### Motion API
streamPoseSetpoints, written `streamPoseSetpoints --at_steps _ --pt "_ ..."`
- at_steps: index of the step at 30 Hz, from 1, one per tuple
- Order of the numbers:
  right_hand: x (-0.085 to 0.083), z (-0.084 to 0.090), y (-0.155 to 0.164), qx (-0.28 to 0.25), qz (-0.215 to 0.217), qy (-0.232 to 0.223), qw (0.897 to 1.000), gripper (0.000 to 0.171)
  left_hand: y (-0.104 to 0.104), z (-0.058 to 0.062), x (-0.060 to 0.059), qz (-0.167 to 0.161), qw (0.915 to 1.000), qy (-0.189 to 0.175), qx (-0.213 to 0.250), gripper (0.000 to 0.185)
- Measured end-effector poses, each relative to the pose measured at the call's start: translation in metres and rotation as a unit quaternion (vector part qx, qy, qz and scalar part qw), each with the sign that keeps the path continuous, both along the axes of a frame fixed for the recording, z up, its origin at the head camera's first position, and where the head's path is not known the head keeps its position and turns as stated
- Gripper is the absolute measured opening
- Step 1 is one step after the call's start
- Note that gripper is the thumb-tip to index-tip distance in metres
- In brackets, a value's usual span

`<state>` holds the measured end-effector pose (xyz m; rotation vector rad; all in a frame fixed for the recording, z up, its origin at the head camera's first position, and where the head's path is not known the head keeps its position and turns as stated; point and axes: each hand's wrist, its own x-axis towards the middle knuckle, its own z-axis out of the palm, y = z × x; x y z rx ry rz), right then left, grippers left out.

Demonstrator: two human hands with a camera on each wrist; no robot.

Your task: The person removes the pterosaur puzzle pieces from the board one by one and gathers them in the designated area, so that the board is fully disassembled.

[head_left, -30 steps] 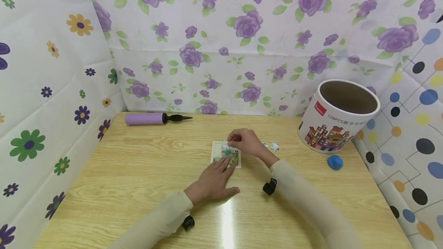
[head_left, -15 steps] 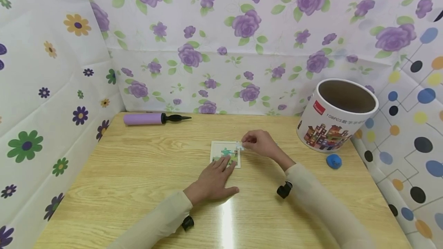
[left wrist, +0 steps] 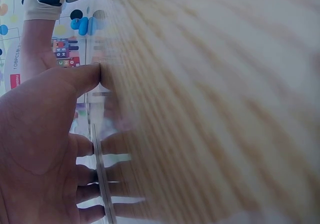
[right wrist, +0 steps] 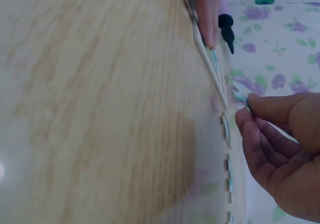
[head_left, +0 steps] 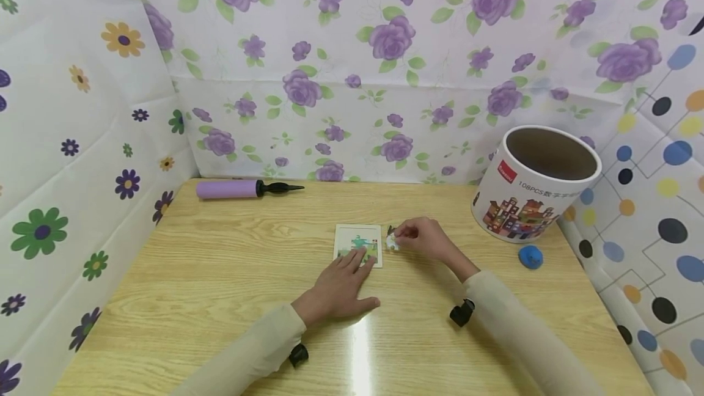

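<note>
The left hand (head_left: 338,289) rests its straight fingers on the puzzle board (head_left: 343,234), which lies on the worktop (head_left: 220,298). Just right of the board, the right hand (head_left: 431,240) pinches a puzzle piece (right wrist: 242,91) between its fingers. Farther back lies a purple pump (head_left: 230,189).

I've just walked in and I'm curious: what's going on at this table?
A person's left hand rests its fingers on the lower part of a small puzzle board, while the right hand pinches a puzzle piece just right of it. The board's top looks pale and unfilled. More loose pieces lie nearby on the table.
</note>
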<state>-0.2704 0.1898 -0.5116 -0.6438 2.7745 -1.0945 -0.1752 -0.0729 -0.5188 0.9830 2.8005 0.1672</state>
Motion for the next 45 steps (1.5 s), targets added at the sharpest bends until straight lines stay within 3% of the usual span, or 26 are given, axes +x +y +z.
streamPoseSetpoints --at_steps 10,20,34,45 --pt "0.003 -0.006 0.003 0.019 0.003 -0.029 0.999 0.004 0.0 0.001 0.001 0.001 1.0 0.002 0.002 0.089" --pt "0.002 -0.013 0.003 0.034 0.004 -0.023 0.999 0.004 0.0 0.0 0.001 0.003 1.0 0.002 0.004 0.089" --pt "0.002 -0.008 0.002 0.035 0.009 -0.028 0.999 0.006 0.0 -0.001 0.001 0.0 1.0 0.002 0.007 0.089" --pt "0.001 0.0 -0.012 0.022 0.045 -0.009 0.999 0.013 0.004 0.001 0.004 0.001 0.9992 0.035 -0.02 0.085"
